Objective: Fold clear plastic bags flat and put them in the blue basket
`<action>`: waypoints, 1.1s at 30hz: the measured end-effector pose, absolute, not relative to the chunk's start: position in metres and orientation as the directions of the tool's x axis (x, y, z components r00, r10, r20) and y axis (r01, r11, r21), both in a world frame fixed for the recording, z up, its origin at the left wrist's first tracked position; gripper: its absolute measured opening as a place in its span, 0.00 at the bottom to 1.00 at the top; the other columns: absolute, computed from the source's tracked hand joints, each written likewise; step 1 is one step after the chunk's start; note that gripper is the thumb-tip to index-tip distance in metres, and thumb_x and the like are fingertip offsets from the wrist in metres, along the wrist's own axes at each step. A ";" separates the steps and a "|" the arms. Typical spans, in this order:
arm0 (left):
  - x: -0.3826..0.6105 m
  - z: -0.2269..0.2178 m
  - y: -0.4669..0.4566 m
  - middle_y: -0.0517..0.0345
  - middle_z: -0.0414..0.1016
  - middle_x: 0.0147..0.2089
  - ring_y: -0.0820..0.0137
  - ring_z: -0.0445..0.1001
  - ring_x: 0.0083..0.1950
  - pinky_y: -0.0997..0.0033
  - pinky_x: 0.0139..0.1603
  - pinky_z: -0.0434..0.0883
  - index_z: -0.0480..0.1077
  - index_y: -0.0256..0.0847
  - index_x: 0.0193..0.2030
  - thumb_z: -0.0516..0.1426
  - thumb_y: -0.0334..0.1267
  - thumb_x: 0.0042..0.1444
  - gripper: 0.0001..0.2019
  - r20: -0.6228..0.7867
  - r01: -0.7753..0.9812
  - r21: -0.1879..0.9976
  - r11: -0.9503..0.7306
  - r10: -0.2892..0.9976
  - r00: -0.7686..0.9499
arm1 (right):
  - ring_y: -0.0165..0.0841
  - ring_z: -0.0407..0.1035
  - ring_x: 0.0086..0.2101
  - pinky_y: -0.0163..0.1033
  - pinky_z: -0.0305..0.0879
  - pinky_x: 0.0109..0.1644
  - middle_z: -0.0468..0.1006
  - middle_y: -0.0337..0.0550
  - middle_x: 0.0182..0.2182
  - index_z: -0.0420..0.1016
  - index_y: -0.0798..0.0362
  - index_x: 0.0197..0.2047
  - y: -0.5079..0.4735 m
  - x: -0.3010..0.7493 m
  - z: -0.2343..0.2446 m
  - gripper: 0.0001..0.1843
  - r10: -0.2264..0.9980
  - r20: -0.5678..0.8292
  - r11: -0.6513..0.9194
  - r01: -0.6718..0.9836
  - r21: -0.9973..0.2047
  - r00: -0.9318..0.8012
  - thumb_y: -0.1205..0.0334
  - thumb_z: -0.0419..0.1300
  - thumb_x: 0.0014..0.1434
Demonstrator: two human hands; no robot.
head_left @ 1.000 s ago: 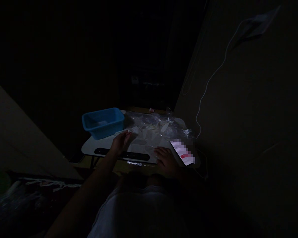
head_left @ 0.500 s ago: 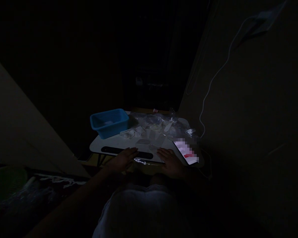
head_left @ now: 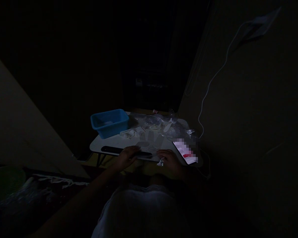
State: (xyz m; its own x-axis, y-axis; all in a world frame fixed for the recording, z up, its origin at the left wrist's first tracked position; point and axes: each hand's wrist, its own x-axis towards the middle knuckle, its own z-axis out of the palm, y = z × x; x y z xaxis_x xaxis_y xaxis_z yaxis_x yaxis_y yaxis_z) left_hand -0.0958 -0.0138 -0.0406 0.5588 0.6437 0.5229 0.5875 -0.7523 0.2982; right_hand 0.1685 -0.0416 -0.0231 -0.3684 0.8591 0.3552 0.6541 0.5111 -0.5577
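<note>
Wrapper (head_left: 161, 162) by palm-down R hand (head_left: 171, 161)

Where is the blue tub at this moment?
In the head view, the blue tub sits on the table's far left corner, left of the clear plastic bags, beyond the left hand.

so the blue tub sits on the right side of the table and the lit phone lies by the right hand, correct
Not quite. The head view shows the tub on the left side of the table, at its far corner, not the right. The rest holds: the lit phone lies just beside the right hand.
</note>
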 end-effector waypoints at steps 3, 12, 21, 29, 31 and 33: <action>-0.090 -0.034 -0.007 0.50 0.72 0.47 0.66 0.69 0.48 0.63 0.50 0.64 0.69 0.39 0.46 0.50 0.34 0.52 0.14 0.462 0.575 0.434 -0.694 0.719 0.519 | 0.34 0.70 0.39 0.40 0.63 0.44 0.77 0.45 0.38 0.75 0.53 0.38 -0.036 0.167 -0.017 0.15 0.942 0.237 0.335 0.604 -0.723 -0.239 0.70 0.51 0.49; -0.075 -0.025 -0.001 0.56 0.76 0.33 0.68 0.73 0.34 0.72 0.35 0.68 0.73 0.37 0.34 0.50 0.43 0.49 0.15 0.258 0.489 0.805 -0.337 0.940 0.224 | 0.31 0.67 0.27 0.33 0.61 0.30 0.75 0.40 0.23 0.73 0.56 0.25 -0.021 0.161 0.003 0.15 0.990 0.130 0.142 0.535 -0.833 -0.060 0.57 0.50 0.51; -0.066 -0.019 0.022 0.61 0.67 0.16 0.75 0.66 0.18 0.77 0.20 0.62 0.66 0.36 0.21 0.49 0.44 0.47 0.14 -0.005 0.369 0.929 -0.041 0.992 0.124 | 0.26 0.62 0.20 0.30 0.56 0.24 0.70 0.38 0.18 0.71 0.56 0.23 0.008 0.159 -0.005 0.18 0.992 0.126 0.108 0.533 -0.839 -0.002 0.50 0.52 0.50; -0.062 -0.020 0.035 0.57 0.71 0.21 0.73 0.69 0.22 0.78 0.21 0.63 0.67 0.36 0.23 0.52 0.39 0.46 0.09 -0.019 0.421 0.907 -0.012 0.997 0.070 | 0.30 0.66 0.28 0.31 0.61 0.29 0.73 0.41 0.24 0.72 0.57 0.33 0.006 0.165 -0.015 0.13 0.981 0.175 0.118 0.476 -0.871 0.077 0.56 0.54 0.49; -0.060 -0.020 0.036 0.55 0.74 0.27 0.71 0.71 0.26 0.77 0.24 0.66 0.68 0.35 0.31 0.53 0.38 0.46 0.09 -0.007 0.405 0.914 -0.021 0.998 0.066 | 0.30 0.66 0.26 0.31 0.62 0.28 0.73 0.40 0.24 0.71 0.57 0.37 0.008 0.162 -0.016 0.13 0.984 0.151 0.091 0.465 -0.880 0.094 0.60 0.54 0.48; -0.060 -0.023 0.037 0.53 0.76 0.35 0.71 0.73 0.30 0.75 0.27 0.68 0.66 0.35 0.42 0.54 0.38 0.47 0.15 0.012 0.382 0.923 -0.034 0.998 0.061 | 0.29 0.67 0.25 0.31 0.62 0.26 0.73 0.40 0.24 0.68 0.57 0.42 0.011 0.158 -0.017 0.16 0.983 0.110 0.035 0.437 -0.899 0.147 0.64 0.53 0.47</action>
State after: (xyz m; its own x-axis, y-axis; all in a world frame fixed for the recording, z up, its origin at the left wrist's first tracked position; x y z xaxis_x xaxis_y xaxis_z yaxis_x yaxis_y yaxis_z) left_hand -0.0595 0.0370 -0.0225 0.0614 0.9980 0.0115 0.3823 -0.0341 0.9234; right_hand 0.1583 0.0107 -0.0169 0.1469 0.9831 0.1095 0.4371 0.0348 -0.8987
